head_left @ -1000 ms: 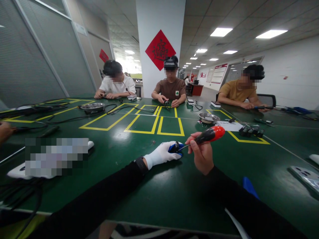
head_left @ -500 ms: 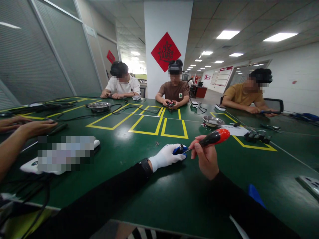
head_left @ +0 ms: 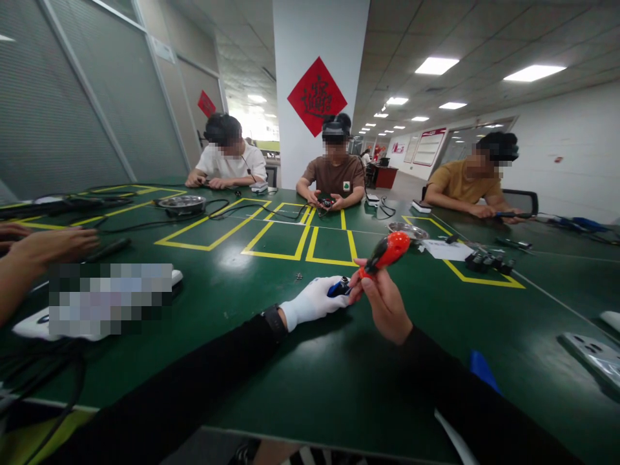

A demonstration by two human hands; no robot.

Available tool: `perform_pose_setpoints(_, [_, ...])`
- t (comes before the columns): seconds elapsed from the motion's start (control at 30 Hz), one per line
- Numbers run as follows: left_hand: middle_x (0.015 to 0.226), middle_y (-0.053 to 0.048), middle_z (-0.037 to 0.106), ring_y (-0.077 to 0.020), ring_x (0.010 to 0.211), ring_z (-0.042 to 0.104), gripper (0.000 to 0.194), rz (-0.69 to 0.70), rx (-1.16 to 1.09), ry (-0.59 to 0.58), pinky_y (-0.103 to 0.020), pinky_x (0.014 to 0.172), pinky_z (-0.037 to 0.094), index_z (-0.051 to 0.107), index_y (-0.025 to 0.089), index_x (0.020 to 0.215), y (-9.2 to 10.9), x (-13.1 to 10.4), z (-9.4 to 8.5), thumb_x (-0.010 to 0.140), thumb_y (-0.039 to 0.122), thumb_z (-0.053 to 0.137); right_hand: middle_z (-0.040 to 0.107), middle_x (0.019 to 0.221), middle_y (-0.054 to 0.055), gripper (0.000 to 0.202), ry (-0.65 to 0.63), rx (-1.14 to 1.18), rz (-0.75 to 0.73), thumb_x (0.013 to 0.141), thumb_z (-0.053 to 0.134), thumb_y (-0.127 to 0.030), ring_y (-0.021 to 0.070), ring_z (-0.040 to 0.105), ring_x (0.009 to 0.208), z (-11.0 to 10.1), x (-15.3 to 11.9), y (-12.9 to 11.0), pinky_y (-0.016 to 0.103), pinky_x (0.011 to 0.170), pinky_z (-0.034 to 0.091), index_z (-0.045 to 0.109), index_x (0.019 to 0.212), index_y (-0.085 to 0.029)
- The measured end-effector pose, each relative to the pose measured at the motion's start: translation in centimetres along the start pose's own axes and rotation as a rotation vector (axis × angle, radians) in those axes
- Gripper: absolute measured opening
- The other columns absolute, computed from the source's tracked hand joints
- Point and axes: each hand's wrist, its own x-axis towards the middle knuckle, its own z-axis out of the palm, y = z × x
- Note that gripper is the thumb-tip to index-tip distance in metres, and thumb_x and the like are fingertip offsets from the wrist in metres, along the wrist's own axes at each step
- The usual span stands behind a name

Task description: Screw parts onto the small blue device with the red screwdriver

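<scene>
My left hand (head_left: 312, 303), in a white glove with blue at the fingers, is closed around a small dark part (head_left: 341, 285) with a metal tip pointing up. My bare right hand (head_left: 385, 297) grips a screwdriver (head_left: 385, 253) with a red and black handle, its handle end tilted up and to the right. The right fingertips are beside the gloved fingers. The screwdriver's shaft and tip are hidden behind the fingers. Both hands are just above the green table (head_left: 300, 387).
A metal bowl (head_left: 183, 205) is at the back left, another (head_left: 407, 230) beyond the screwdriver. Black parts (head_left: 489, 261) lie right, by white paper (head_left: 448, 250). A white device (head_left: 111, 303) and another person's hands (head_left: 53, 245) are left. Three people sit across the table.
My right hand has tilted the screwdriver more upright and its fingers have come closer to the left hand; the shaft no longer shows. The whole view has shifted slightly.
</scene>
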Motion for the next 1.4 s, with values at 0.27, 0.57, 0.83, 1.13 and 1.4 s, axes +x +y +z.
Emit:
perform_pose_setpoints(0.27, [0.085,0.0,0.064,-0.0159,0.078,0.057,0.025,0.013,-0.006,0.024,-0.024,0.072,0.043,0.063,0.016,0.088,0.38,-0.13,-0.19,0.077,0.038,0.059,0.057,0.084,0.001,0.027,0.083,-0.056,-0.064,0.094,0.04,-0.034,0.0111,0.058,0.057,0.32,-0.51,0.49,0.028,0.057,0.049,0.043,0.117,-0.021])
perform_pose_setpoints(0.57, [0.081,0.0,0.063,-0.0155,0.075,0.056,0.027,0.0,-0.065,0.001,-0.024,0.069,0.043,0.062,0.014,0.085,-0.37,0.24,0.09,0.073,0.039,0.063,0.057,0.086,0.001,0.023,-0.033,-0.168,-0.067,0.095,0.038,-0.03,0.0103,0.058,0.059,-0.15,-0.58,0.5,0.028,0.059,0.047,0.042,0.116,-0.022])
perform_pose_setpoints(0.83, [0.087,0.0,0.065,-0.0171,0.08,0.058,0.026,-0.015,-0.089,-0.039,-0.026,0.074,0.044,0.063,0.015,0.09,-0.15,0.11,-0.13,0.07,0.033,0.065,0.059,0.086,0.002,0.024,0.034,-0.131,-0.083,0.095,0.039,-0.031,0.0113,0.059,0.059,-0.24,-0.46,0.55,0.028,0.058,0.047,0.042,0.117,-0.021])
perform_pose_setpoints(1.13, [0.088,0.0,0.064,-0.0162,0.08,0.057,0.027,0.014,-0.106,-0.085,-0.025,0.074,0.044,0.062,0.016,0.093,-0.06,0.0,-0.46,0.071,0.031,0.064,0.059,0.084,0.001,0.024,0.047,-0.128,-0.086,0.094,0.04,-0.031,0.0107,0.058,0.058,-0.22,-0.46,0.49,0.027,0.057,0.046,0.043,0.116,-0.022])
perform_pose_setpoints(1.4, [0.085,0.0,0.063,-0.0134,0.072,0.055,0.029,0.018,-0.115,-0.102,-0.023,0.068,0.042,0.062,0.015,0.094,0.32,-0.04,-0.72,0.079,0.039,0.058,0.06,0.085,0.001,0.024,0.054,-0.094,-0.053,0.094,0.042,-0.032,0.0101,0.059,0.055,-0.26,-0.38,0.51,0.027,0.055,0.048,0.043,0.116,-0.022])
